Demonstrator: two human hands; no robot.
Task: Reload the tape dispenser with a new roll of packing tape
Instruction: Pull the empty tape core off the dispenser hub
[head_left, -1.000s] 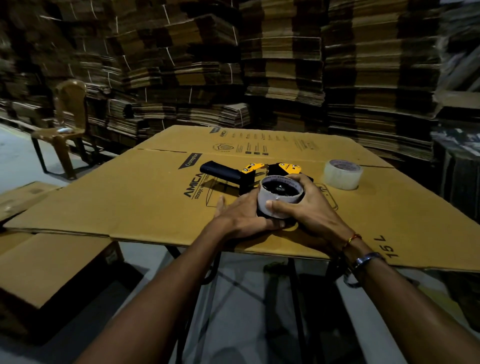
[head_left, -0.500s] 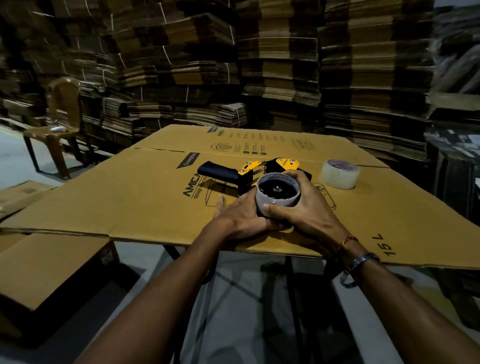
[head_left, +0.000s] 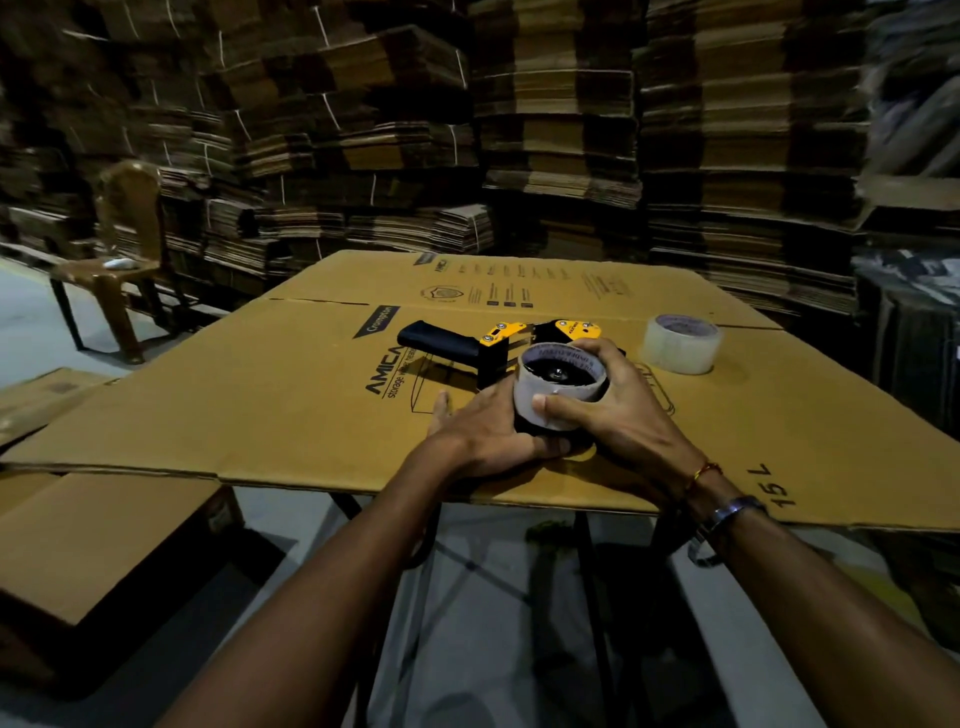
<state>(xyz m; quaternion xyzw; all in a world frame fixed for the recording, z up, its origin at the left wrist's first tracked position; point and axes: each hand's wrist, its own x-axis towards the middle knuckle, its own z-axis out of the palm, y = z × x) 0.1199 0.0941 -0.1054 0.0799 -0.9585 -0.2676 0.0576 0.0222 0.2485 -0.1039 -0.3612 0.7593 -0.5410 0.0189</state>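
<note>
A black and yellow tape dispenser (head_left: 483, 345) lies on its side on a flattened cardboard sheet (head_left: 260, 395), handle pointing left. A grey cardboard tape core (head_left: 558, 392) sits on its spool, open end up. My right hand (head_left: 618, 410) wraps around the core from the right, thumb on its near side. My left hand (head_left: 483, 428) presses on the dispenser's base at the core's near left. A full roll of clear packing tape (head_left: 680, 343) stands on the sheet to the right, apart from both hands.
The cardboard sheet overhangs a folding table's dark legs (head_left: 592, 571). A brown plastic chair (head_left: 122, 249) stands at far left. Flat boxes (head_left: 67, 535) lie low on the left. Tall stacks of flattened cartons (head_left: 571, 130) wall off the back.
Both hands stay on the core and dispenser; the grip looks the same. Only the camera has shifted slightly.
</note>
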